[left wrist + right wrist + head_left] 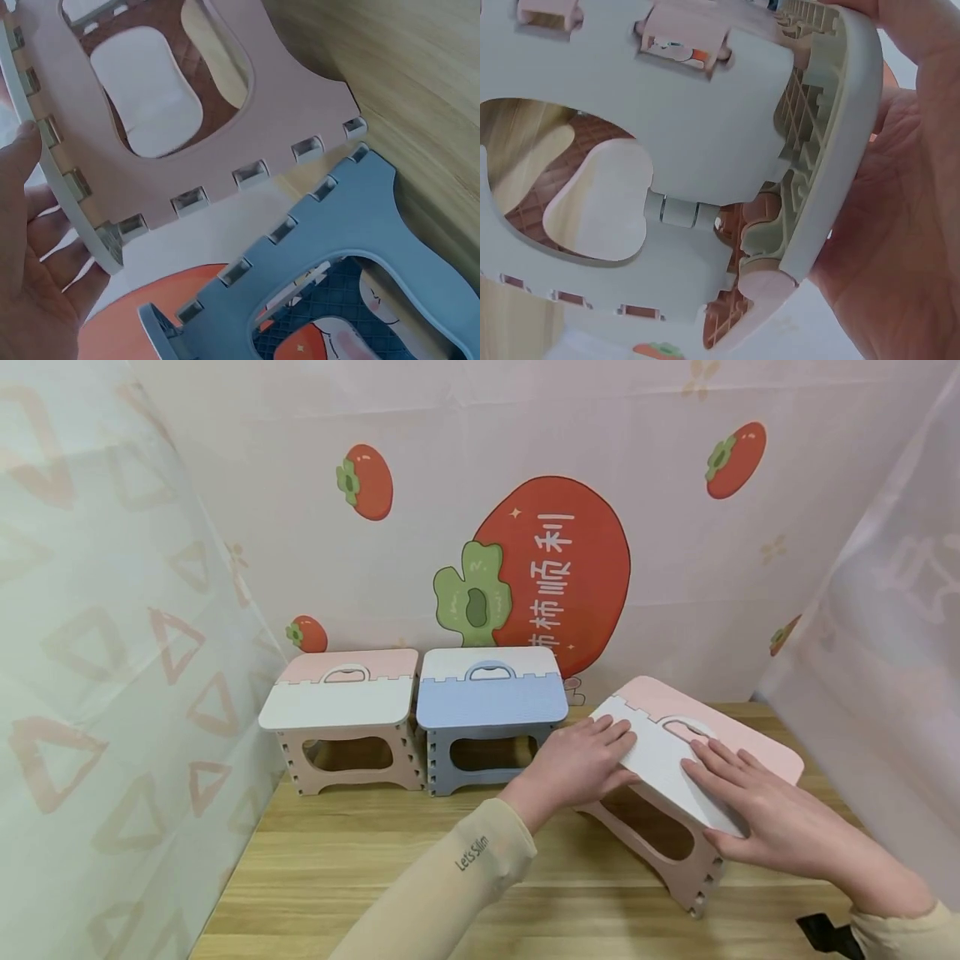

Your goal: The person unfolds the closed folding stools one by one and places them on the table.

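Note:
A pink and white folding stool (652,768) with a carry handle (686,727) in its top stands turned at an angle on the right of the table. My left hand (581,758) grips the left end of its top, fingers over the upper face and thumb at the edge, as the left wrist view also shows on the stool (217,176). Across the right front part lies my right hand (772,814), its fingers spread on the top and its thumb around the front edge. In the right wrist view the stool's hinged side panel (705,127) and ribbed underside show.
At the back left stand a second pink and white folding stool (345,706) and a blue and white one (491,702), side by side. A black object (828,935) lies near my right sleeve. Printed cloth walls (300,552) enclose the wooden table (360,860).

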The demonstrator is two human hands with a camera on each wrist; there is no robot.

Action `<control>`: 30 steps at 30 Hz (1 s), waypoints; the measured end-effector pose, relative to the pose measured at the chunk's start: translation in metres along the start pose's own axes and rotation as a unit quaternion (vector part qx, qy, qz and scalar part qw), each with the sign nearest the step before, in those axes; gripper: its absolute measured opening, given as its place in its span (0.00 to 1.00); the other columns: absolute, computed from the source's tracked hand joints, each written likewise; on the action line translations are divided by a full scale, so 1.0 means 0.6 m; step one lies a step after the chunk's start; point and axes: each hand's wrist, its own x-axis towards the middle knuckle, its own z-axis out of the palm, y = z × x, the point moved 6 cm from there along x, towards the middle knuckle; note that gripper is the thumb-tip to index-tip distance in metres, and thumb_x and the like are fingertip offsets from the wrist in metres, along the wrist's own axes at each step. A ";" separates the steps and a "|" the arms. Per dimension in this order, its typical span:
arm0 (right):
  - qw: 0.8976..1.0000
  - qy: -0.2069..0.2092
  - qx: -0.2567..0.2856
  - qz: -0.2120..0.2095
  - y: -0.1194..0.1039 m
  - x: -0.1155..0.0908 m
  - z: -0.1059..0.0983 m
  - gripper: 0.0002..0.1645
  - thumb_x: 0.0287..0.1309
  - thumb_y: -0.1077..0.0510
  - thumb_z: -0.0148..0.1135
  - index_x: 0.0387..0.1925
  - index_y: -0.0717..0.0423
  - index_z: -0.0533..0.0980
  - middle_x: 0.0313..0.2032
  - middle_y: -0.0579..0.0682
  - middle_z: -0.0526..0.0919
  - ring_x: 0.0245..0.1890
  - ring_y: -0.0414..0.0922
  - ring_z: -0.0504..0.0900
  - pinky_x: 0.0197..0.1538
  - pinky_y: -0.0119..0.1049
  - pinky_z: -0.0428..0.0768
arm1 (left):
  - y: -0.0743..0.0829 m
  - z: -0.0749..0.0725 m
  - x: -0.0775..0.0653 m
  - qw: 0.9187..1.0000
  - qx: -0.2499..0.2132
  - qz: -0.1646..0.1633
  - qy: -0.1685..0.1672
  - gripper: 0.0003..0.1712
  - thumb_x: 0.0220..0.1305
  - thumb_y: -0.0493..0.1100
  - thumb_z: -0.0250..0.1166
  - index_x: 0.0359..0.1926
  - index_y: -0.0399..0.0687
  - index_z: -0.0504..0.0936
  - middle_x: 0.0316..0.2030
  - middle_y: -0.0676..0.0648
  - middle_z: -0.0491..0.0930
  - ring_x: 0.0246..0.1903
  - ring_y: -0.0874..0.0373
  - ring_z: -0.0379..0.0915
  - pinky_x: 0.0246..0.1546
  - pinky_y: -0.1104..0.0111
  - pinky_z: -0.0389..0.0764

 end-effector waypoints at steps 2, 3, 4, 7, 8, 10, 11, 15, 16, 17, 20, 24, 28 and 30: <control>1.000 0.001 0.000 -0.003 0.002 0.000 0.000 0.52 0.39 0.52 0.78 0.69 0.60 0.72 0.77 0.54 0.62 0.79 0.32 0.42 0.77 0.23 0.39 | 0.003 -0.005 -0.002 1.000 0.014 -0.001 0.023 0.34 0.74 0.70 0.51 0.67 0.54 0.75 0.66 0.54 0.75 0.65 0.58 0.73 0.60 0.66 0.79; 1.000 0.000 0.000 -0.004 0.003 0.000 0.000 0.52 0.39 0.52 0.78 0.69 0.60 0.71 0.77 0.54 0.61 0.79 0.32 0.42 0.77 0.23 0.39 | 0.005 -0.007 -0.003 0.999 0.020 -0.002 0.034 0.34 0.74 0.70 0.51 0.65 0.54 0.76 0.64 0.55 0.76 0.62 0.59 0.74 0.56 0.66 0.82; 1.000 0.001 0.000 -0.004 0.003 0.000 0.000 0.52 0.39 0.53 0.78 0.69 0.60 0.71 0.77 0.54 0.61 0.79 0.32 0.42 0.77 0.23 0.39 | 0.006 -0.009 -0.004 0.999 0.024 -0.004 0.043 0.33 0.73 0.70 0.52 0.64 0.54 0.77 0.63 0.55 0.77 0.59 0.60 0.76 0.52 0.67 0.84; 1.000 0.001 -0.001 0.000 0.005 -0.001 0.000 0.52 0.40 0.51 0.80 0.70 0.60 0.71 0.76 0.55 0.63 0.79 0.31 0.42 0.77 0.22 0.39 | 0.011 -0.011 -0.006 0.998 0.036 -0.007 0.059 0.33 0.73 0.70 0.52 0.63 0.53 0.77 0.61 0.55 0.78 0.54 0.61 0.77 0.44 0.69 0.85; 1.000 0.001 0.000 0.002 0.006 -0.001 0.001 0.52 0.41 0.50 0.80 0.70 0.59 0.71 0.76 0.55 0.64 0.79 0.31 0.43 0.77 0.22 0.39 | 0.012 -0.011 -0.007 0.997 0.039 -0.006 0.062 0.33 0.73 0.70 0.52 0.62 0.53 0.77 0.61 0.55 0.78 0.54 0.61 0.77 0.43 0.69 0.85; 1.000 0.002 0.000 0.006 0.008 -0.002 0.001 0.51 0.43 0.48 0.81 0.70 0.58 0.72 0.74 0.57 0.66 0.78 0.30 0.43 0.76 0.22 0.40 | 0.015 -0.011 -0.008 0.997 0.044 -0.006 0.065 0.33 0.73 0.70 0.52 0.63 0.53 0.77 0.60 0.55 0.78 0.53 0.61 0.77 0.43 0.70 0.85; 1.000 0.003 0.001 0.007 0.009 -0.002 0.001 0.51 0.44 0.47 0.81 0.69 0.58 0.72 0.74 0.57 0.67 0.78 0.30 0.43 0.76 0.22 0.40 | 0.016 -0.010 -0.009 0.997 0.046 -0.006 0.064 0.34 0.73 0.71 0.52 0.63 0.53 0.77 0.60 0.55 0.78 0.53 0.61 0.77 0.43 0.70 0.86; 1.000 0.007 -0.002 0.003 0.012 -0.005 0.002 0.47 0.51 0.46 0.77 0.70 0.58 0.72 0.73 0.59 0.68 0.78 0.30 0.44 0.76 0.22 0.40 | 0.020 -0.009 -0.011 0.997 0.047 -0.010 0.059 0.35 0.71 0.71 0.52 0.63 0.53 0.76 0.61 0.54 0.77 0.55 0.60 0.77 0.41 0.68 0.86; 1.000 0.009 -0.003 0.002 0.012 -0.005 0.002 0.45 0.53 0.47 0.75 0.70 0.59 0.71 0.73 0.59 0.68 0.78 0.30 0.44 0.76 0.22 0.40 | 0.021 -0.008 -0.012 0.997 0.047 -0.010 0.059 0.35 0.71 0.71 0.53 0.63 0.53 0.76 0.62 0.54 0.76 0.55 0.60 0.76 0.41 0.68 0.86; 1.000 0.010 -0.004 0.000 0.013 -0.006 0.002 0.44 0.55 0.47 0.73 0.70 0.59 0.71 0.73 0.60 0.68 0.78 0.31 0.44 0.76 0.22 0.40 | 0.023 -0.008 -0.013 0.997 0.047 -0.011 0.058 0.35 0.70 0.72 0.53 0.64 0.53 0.76 0.62 0.54 0.76 0.56 0.59 0.76 0.41 0.67 0.87; 1.000 0.012 -0.006 0.001 0.015 -0.006 0.003 0.40 0.61 0.46 0.69 0.70 0.59 0.71 0.73 0.60 0.68 0.78 0.31 0.44 0.76 0.22 0.40 | 0.027 -0.007 -0.014 0.997 0.051 -0.015 0.059 0.37 0.69 0.72 0.54 0.65 0.52 0.75 0.63 0.53 0.76 0.58 0.58 0.76 0.42 0.66 0.87; 1.000 0.011 -0.009 0.009 0.016 -0.006 0.003 0.39 0.63 0.44 0.69 0.70 0.58 0.72 0.71 0.62 0.70 0.78 0.31 0.43 0.76 0.22 0.40 | 0.030 -0.005 -0.016 0.997 0.053 -0.019 0.045 0.39 0.69 0.73 0.52 0.68 0.52 0.74 0.66 0.52 0.74 0.63 0.56 0.73 0.49 0.65 0.86; 1.000 0.006 -0.014 0.015 0.020 -0.006 0.004 0.39 0.64 0.45 0.69 0.71 0.58 0.71 0.70 0.63 0.71 0.78 0.31 0.43 0.76 0.22 0.39 | 0.032 -0.003 -0.018 0.998 0.050 -0.019 0.020 0.41 0.70 0.73 0.50 0.71 0.52 0.71 0.70 0.50 0.71 0.68 0.54 0.69 0.60 0.64 0.80; 1.000 0.004 -0.016 0.020 0.022 -0.006 0.005 0.39 0.64 0.47 0.69 0.71 0.58 0.70 0.70 0.63 0.72 0.78 0.31 0.44 0.76 0.22 0.39 | 0.032 -0.002 -0.019 0.998 0.051 -0.019 0.013 0.41 0.71 0.73 0.49 0.72 0.52 0.70 0.71 0.50 0.70 0.69 0.54 0.68 0.63 0.64 0.78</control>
